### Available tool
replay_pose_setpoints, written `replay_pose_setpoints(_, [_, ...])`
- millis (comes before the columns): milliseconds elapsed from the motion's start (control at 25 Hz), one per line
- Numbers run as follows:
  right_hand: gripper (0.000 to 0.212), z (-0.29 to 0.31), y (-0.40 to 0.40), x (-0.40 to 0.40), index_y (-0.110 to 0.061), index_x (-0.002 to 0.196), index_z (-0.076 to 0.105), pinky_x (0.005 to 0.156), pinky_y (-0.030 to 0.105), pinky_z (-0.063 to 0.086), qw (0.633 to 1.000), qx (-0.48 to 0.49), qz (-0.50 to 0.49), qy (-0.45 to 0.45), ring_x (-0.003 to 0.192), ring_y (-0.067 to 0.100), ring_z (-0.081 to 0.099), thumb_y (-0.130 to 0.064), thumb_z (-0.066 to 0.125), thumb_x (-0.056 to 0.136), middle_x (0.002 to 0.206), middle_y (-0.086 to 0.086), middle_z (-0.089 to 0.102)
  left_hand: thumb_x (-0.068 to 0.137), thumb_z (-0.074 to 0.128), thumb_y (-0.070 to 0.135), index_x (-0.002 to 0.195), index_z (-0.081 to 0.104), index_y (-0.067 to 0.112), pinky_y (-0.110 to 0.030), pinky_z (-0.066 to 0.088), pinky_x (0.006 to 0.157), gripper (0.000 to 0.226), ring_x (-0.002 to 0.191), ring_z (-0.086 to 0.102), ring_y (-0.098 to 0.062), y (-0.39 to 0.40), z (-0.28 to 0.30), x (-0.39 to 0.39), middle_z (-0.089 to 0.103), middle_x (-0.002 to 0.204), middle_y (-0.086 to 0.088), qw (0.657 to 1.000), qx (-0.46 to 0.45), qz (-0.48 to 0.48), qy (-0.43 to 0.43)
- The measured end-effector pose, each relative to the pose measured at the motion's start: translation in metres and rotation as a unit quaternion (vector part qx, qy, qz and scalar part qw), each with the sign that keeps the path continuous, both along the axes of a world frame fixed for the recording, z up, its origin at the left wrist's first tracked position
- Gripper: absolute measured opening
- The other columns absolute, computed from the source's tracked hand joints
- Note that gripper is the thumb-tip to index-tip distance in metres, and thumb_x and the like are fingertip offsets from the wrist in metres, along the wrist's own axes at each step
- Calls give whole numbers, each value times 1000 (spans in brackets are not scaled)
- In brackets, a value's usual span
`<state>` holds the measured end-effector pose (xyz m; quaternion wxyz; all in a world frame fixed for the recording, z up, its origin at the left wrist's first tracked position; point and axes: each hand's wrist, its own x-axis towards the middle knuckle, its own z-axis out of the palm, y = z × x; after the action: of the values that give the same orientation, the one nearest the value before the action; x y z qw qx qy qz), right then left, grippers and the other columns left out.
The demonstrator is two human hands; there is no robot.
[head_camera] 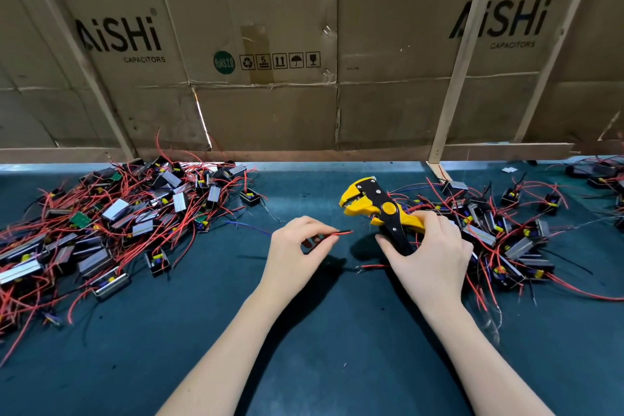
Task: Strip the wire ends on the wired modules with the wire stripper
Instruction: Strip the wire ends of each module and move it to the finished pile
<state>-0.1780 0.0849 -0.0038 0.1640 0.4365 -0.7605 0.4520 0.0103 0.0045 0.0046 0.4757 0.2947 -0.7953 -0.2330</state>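
Observation:
My right hand (429, 246) grips the handles of the yellow and black wire stripper (374, 204), whose jaws point up and to the left, a little above the mat. My left hand (297, 243) pinches a red and a black wire (337, 233) side by side, ends pointing right toward the stripper, a short gap away from it. A small black module (312, 243) sits under the left hand's fingers, mostly hidden. A large heap of wired modules (111, 219) lies at the left, and a second heap (506, 233) lies at the right behind my right hand.
The dark teal mat (304, 331) covers the bench. A cardboard wall (270, 78) with wooden battens stands along the far edge. More modules (597, 176) lie at the far right. Loose blue and red wires (250, 226) trail near the left hand.

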Motion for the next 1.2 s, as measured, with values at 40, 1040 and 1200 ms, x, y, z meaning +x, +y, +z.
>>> replay_pose_setpoints(40, [52, 0, 0, 0, -15, 101, 63, 81, 43, 36, 1000, -4, 0, 0, 99, 30, 57, -45, 85, 65, 96, 2, 64, 84, 74, 10, 93, 78, 17, -27, 50, 70, 12, 72, 59, -11, 1, 1, 1, 68, 81, 5, 1000, 4, -3, 10])
replay_pose_setpoints(1040, [54, -2, 0, -2, -16, 102, 63, 80, 42, 35, 998, 38, -30, 31, 101, 30, 56, -49, 83, 64, 95, 1, 63, 94, 47, -8, 93, 45, 16, -21, 45, 67, 24, 61, 54, -20, 3, 6, 4, 64, 92, 2, 982, 163, -49, 87])
replay_pose_setpoints(1200, [54, -3, 0, -3, -17, 102, 63, 80, 41, 34, 998, 45, -31, 34, 102, 29, 55, -51, 83, 65, 96, 1, 63, 84, 40, 9, 74, 58, 7, -20, 45, 72, 21, 82, 65, -17, -2, 13, 11, 74, 88, -4, 960, 233, -120, 98])
